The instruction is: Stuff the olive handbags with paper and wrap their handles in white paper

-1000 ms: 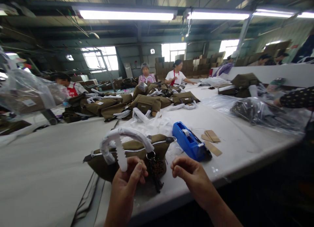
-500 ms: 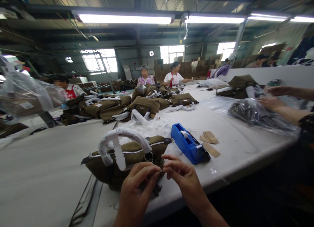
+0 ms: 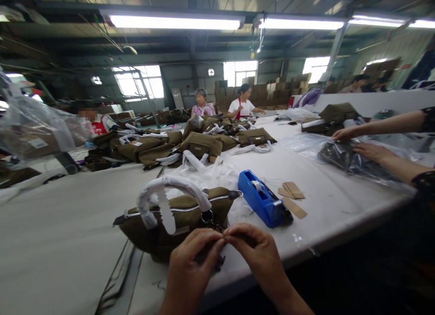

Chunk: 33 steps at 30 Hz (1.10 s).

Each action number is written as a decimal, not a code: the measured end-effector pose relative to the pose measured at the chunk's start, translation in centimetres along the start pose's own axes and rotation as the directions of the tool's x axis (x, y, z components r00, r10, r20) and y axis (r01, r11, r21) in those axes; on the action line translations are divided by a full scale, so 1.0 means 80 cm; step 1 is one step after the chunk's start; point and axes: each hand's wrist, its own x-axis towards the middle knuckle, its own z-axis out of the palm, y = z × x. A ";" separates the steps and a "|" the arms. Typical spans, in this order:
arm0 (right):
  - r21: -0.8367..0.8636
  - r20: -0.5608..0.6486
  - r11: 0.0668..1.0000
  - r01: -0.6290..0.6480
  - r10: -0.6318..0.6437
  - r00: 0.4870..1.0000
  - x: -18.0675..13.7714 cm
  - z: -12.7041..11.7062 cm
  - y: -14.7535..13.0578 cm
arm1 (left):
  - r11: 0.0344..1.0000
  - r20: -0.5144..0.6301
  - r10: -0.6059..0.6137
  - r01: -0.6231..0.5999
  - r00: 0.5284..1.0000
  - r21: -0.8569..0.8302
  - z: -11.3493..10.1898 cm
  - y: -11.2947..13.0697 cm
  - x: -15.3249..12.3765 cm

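An olive-green handbag (image 3: 195, 214) stands on the white table right in front of me, its top zip closed and its arched handle (image 3: 176, 183) wrapped in white padding. From a ring at the handle's base, a small dark chain (image 3: 213, 225) runs down to my fingers. My left hand (image 3: 193, 256) is closed in a pinch on it before the bag's right half. Fingertips of my right hand (image 3: 254, 249) are pinched together too, meeting the left ones at the same spot. The tiny part between them is mostly hidden. More dark pieces dangle below the left fingers.
A blue tape dispenser (image 3: 261, 199) sits right of the bag, beside brown card tags (image 3: 292, 190). Olive bags (image 3: 200, 145) are heaped behind. At right, a co-worker's hands (image 3: 374, 152) touch a bag in clear plastic (image 3: 353, 158). Other people stand across the table.
My right hand has moved slightly left and its fingers have closed, meeting my left fingertips. At the right, one of the co-worker's hands has reached left over the plastic.
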 end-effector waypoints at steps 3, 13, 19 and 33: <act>-0.066 0.011 0.996 0.058 -0.057 0.998 0.000 -0.001 0.002 | 1.000 -0.001 0.009 -0.009 1.000 0.015 0.001 0.000 0.000; -0.267 0.047 0.914 0.305 -0.304 0.951 -0.003 0.000 -0.003 | 0.999 -0.012 0.014 -0.013 1.000 0.035 0.003 -0.002 -0.003; -0.362 0.091 0.806 0.468 -0.469 0.879 -0.008 0.002 -0.002 | 0.999 -0.076 0.021 -0.018 0.997 0.038 0.012 -0.002 -0.008; -0.375 -0.036 0.924 0.069 -0.089 0.995 -0.008 0.000 0.045 | 0.901 -0.151 -0.431 0.413 0.890 -0.133 -0.012 -0.042 -0.037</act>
